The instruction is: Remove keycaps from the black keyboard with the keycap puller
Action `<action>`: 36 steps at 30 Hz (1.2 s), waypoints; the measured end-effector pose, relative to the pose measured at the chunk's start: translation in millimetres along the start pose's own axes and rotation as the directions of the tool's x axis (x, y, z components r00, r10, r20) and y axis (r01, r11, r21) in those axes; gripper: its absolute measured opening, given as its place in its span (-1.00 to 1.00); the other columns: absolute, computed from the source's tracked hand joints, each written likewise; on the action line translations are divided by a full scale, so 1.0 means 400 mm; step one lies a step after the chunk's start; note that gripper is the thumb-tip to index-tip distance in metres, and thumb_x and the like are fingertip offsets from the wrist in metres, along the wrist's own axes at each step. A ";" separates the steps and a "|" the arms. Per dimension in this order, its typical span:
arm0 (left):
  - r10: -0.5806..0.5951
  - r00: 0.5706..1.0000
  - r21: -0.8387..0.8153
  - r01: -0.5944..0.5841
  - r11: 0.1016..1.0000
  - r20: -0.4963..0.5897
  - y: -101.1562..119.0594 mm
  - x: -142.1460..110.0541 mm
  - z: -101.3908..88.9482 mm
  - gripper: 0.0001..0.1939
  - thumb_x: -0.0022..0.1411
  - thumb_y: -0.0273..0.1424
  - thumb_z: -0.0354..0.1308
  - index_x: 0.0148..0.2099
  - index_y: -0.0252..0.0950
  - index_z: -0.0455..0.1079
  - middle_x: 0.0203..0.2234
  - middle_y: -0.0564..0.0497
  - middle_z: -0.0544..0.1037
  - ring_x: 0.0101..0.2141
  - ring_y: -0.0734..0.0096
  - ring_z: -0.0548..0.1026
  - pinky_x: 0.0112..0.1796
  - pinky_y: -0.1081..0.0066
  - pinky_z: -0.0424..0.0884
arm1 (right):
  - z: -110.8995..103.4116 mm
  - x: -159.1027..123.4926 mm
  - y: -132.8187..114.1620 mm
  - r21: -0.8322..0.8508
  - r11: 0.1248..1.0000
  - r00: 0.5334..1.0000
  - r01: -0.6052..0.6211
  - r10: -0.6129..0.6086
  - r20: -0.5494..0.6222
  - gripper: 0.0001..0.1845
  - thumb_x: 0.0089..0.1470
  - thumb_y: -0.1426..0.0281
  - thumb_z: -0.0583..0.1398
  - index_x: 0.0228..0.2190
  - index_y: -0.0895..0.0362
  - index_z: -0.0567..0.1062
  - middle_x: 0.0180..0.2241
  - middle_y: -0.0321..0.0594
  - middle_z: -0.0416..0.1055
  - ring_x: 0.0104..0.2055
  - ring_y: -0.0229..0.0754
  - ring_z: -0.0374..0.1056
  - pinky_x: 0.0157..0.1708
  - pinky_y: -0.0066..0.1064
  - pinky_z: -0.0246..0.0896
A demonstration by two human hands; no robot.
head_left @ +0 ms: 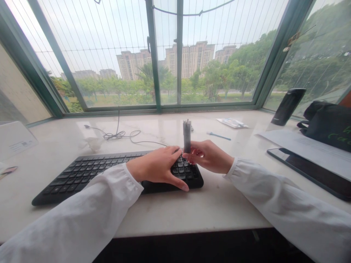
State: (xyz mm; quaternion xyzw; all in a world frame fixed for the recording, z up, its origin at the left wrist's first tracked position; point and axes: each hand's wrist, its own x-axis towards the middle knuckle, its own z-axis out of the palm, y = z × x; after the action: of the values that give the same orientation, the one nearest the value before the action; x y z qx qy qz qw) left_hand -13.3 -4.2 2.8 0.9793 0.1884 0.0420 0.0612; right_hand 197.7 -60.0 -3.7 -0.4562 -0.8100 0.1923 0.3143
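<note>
A black keyboard [82, 175] lies at a slant across the white counter. My left hand [156, 166] rests on its right half, fingers stretched out and thumb spread toward the front edge, holding nothing. At the keyboard's far right end, my right hand [210, 155] pinches a grey stick-like tool [187, 135] between thumb and fingers. The tool stands upright, with small metal-looking bits at its top. Its lower end is over the number keys, partly hidden by my fingers; whether it touches them I cannot tell.
Behind the keyboard lie a tangled black cable [117, 135], crumpled clear plastic [94, 144], a small blue stick [219, 136] and a flat packet [232, 123]. To the right are a phone [309, 171], paper sheets [298, 146], a black cylinder [288, 106] and a black bag [329, 124].
</note>
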 end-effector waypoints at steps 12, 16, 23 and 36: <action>0.005 1.000 0.013 -0.005 1.000 -0.022 0.004 -0.002 0.002 0.04 -0.08 0.32 0.11 0.26 -0.28 0.14 0.06 -0.20 0.36 0.05 -0.03 0.36 0.02 0.21 0.28 | -0.019 0.007 0.032 0.036 0.995 0.992 0.096 -0.098 0.083 -0.73 0.19 0.22 0.16 -0.27 0.18 0.48 -0.43 -0.22 0.50 -0.40 -0.25 0.44 -0.34 -0.46 0.35; 0.008 0.999 -0.008 -0.009 1.000 -0.036 0.000 -0.002 0.008 -0.03 -0.07 0.26 0.18 0.24 -0.23 0.16 0.08 -0.18 0.35 0.07 -0.02 0.35 0.04 0.21 0.27 | -0.014 0.005 0.026 0.005 0.995 0.992 0.097 -0.097 0.079 -0.75 0.16 0.22 0.19 -0.29 0.17 0.49 -0.45 -0.24 0.49 -0.43 -0.25 0.42 -0.36 -0.45 0.36; -0.002 0.999 -0.007 0.002 1.000 -0.045 -0.009 -0.001 0.015 0.00 -0.10 0.22 0.24 0.26 -0.23 0.15 0.07 -0.19 0.37 0.05 -0.02 0.38 0.03 0.21 0.29 | -0.009 0.006 0.027 -0.052 0.994 0.993 0.097 -0.092 0.079 -0.78 0.15 0.23 0.19 -0.32 0.15 0.48 -0.50 -0.29 0.43 -0.48 -0.28 0.35 -0.43 -0.48 0.29; -0.021 0.999 0.002 0.021 1.000 -0.045 -0.009 -0.002 0.018 0.11 -0.13 0.35 0.11 0.27 -0.34 0.15 0.12 -0.28 0.32 0.08 -0.12 0.34 0.06 0.13 0.29 | 0.004 -0.005 0.000 -0.160 0.987 1.000 0.010 -0.006 0.028 -0.74 0.20 0.21 0.14 -0.28 0.15 0.48 -0.48 -0.25 0.45 -0.47 -0.23 0.33 -0.44 -0.44 0.27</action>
State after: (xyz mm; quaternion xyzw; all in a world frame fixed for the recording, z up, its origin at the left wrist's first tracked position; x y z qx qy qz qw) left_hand -14.3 -2.0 -4.8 0.9761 0.2002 0.0632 0.0562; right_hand 197.5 -61.8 -5.7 -0.4739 -0.8290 0.1316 0.2661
